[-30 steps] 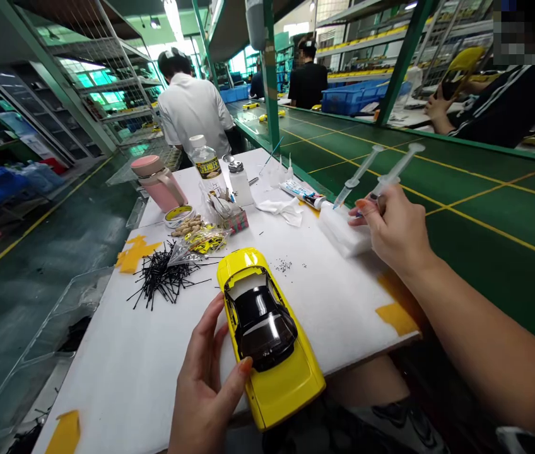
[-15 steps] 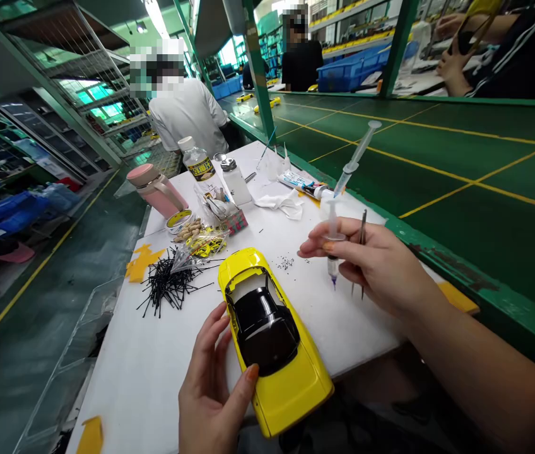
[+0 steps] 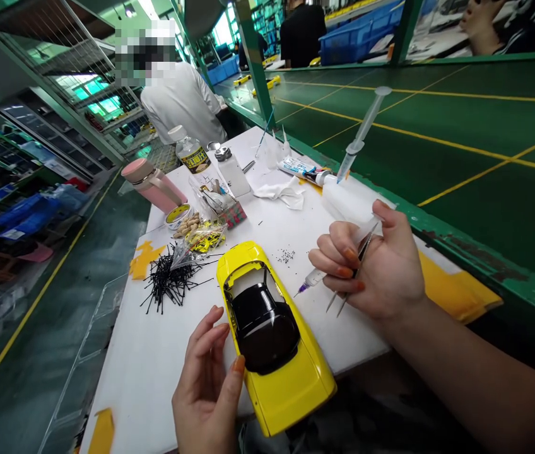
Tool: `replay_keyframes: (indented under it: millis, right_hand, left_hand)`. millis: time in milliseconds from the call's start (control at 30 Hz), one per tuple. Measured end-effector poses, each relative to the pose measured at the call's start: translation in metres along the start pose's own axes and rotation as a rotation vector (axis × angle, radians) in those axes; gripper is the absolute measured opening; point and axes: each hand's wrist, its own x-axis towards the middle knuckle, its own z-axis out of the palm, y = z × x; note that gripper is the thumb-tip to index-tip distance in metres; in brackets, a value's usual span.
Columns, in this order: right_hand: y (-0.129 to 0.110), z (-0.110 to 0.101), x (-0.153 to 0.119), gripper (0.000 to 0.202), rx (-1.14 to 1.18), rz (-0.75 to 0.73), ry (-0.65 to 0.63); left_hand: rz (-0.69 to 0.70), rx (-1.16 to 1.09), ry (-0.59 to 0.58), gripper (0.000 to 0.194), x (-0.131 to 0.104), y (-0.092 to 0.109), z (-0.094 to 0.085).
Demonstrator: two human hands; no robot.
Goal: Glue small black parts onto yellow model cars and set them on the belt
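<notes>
A yellow toy car body (image 3: 291, 378) with a dark cabin piece lies tilted at the table's front edge. Beside its left flank, my left hand (image 3: 208, 384) is open, fingers apart, with the thumb tip at the body's side. Just right of the car, my right hand (image 3: 366, 271) is closed around a syringe (image 3: 312, 279) whose purple-based needle points down-left. The same hand keeps metal tweezers (image 3: 340, 306) against the palm, tips downward. Tiny black bits (image 3: 286, 255) are scattered on the white table (image 3: 139, 384) beyond the car.
Left of the car lie a pile of black sticks (image 3: 168, 284) and a bag of yellow parts (image 3: 205, 238). Farther back stand a pink flask (image 3: 154, 186), bottles and a second syringe (image 3: 364, 132). A green conveyor (image 3: 438, 132) runs alongside; a person in white (image 3: 180, 104) sits ahead.
My right hand has turned over, swinging the syringe from upright to a slant with its needle near the car. My left thumb has slid off the car's top to its side edge.
</notes>
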Motion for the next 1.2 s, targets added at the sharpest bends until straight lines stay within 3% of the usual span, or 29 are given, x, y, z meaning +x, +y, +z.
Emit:
replay_keyframes:
  millis: [600,1200]
  right_hand:
    - [0.0075,0.0047,0.0002,0.054,-0.055,0.006,0.093]
    - [0.0070,0.0047,0.0002,0.049,-0.026,0.015,0.075]
  left_hand:
    - [-0.002,0.033,0.003,0.024,-0.0053,-0.0016,-0.0021]
    - [-0.041,0.032,0.024,0.023,-0.0059,0.0018,-0.0028]
